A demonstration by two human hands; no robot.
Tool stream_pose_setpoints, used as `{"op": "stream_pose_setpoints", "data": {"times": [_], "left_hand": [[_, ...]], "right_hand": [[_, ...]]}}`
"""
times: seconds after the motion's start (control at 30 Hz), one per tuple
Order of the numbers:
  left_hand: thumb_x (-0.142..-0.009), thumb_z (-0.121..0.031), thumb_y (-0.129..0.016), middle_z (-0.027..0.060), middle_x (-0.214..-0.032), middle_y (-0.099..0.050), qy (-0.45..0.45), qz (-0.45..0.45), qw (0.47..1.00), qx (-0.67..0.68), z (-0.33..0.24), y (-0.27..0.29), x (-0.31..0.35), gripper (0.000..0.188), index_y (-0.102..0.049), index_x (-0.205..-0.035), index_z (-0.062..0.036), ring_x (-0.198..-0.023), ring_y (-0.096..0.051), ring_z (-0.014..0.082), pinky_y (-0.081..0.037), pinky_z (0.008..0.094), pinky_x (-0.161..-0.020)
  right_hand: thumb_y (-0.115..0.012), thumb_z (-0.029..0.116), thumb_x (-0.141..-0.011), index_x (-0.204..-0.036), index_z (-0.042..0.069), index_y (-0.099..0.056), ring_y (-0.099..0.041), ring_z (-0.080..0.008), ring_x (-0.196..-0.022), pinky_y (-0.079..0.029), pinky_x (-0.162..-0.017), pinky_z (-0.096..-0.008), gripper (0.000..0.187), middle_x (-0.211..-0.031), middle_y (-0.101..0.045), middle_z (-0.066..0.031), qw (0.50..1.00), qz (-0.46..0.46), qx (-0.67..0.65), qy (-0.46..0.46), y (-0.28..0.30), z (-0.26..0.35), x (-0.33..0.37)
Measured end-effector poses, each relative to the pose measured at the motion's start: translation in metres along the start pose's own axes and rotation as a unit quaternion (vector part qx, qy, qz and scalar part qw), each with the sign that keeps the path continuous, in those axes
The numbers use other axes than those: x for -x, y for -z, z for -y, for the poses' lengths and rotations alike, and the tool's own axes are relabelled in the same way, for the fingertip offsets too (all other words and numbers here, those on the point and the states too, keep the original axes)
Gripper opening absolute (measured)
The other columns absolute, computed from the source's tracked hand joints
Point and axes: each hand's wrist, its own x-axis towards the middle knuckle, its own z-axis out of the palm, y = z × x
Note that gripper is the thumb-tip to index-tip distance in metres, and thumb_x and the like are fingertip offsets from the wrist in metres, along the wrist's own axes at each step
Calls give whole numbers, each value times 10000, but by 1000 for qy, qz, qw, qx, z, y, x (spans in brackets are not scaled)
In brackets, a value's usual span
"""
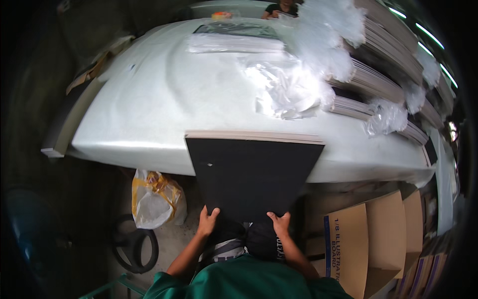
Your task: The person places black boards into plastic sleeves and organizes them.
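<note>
A stack of black-faced boards with pale edges leans over the table's near edge, its far end on the white tabletop and its near end above my lap. My left hand grips the near left corner, thumb on the black face. At the near right corner, my right hand holds the same stack in a like grip. The fingers of both hands are hidden underneath. A small light mark shows on the top board's left side.
The white table carries crumpled clear plastic, a plastic-wrapped stack and tall board piles at right. Below are a white plastic bag, a black ring-shaped object and open cardboard boxes. A person is across the table.
</note>
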Motion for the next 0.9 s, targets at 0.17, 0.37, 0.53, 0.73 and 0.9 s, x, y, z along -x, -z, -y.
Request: {"op": "stream_pose_setpoints", "data": {"times": [0.17, 0.37, 0.53, 0.73, 0.9], "left_hand": [[-697, -231, -671, 147, -1102, -450, -310, -83, 889, -325, -146, 19, 1, 549, -428, -1129, 4, -968, -456, 242, -366, 347, -830], [-700, 6, -614, 109, -731, -569, -527, 93, 763, -361, -343, -73, -70, 96, -593, -794, 13, -679, -548, 212, -425, 281, -628], [-767, -222, -586, 121, -921, -595, -377, 309, 673, -556, -350, -159, -175, 271, -595, -981, -56, -847, -565, 252, -450, 340, -725], [-698, -227, -568, 133, -860, -559, -451, 286, 542, -648, -308, -182, -239, 291, -563, -959, -97, -834, -557, 298, -459, 389, -715], [-641, -88, -596, 109, -799, -559, -335, 188, 527, -758, -333, -92, -267, 215, -572, -854, -66, -793, -554, 286, -448, 392, -691]], "right_hand": [[-655, 220, -713, -1119, -23, -441, -462, -201, -1016, -349, -872, -327, 519, -1071, -506, -113, 996, -73, 18, 57, 25, 33, -11], [-530, 228, -799, -960, 28, -551, -470, -263, -984, -368, -810, -361, 258, -1035, -505, -148, 859, 262, -114, 426, 37, 193, -25], [-566, 363, -790, -824, 50, -601, -487, -272, -721, -386, -660, -404, 317, -814, -515, -117, 615, 654, -317, 306, -5, 281, 2], [-541, 223, -822, -757, 4, -595, -473, -253, -566, -368, -540, -353, 235, -701, -529, -120, 595, 681, -292, 311, 13, 292, 7], [-490, 148, -830, -668, 1, -570, -452, -242, -530, -362, -494, -350, 233, -672, -539, -110, 742, 404, -400, 354, 4, 293, 29]]}}
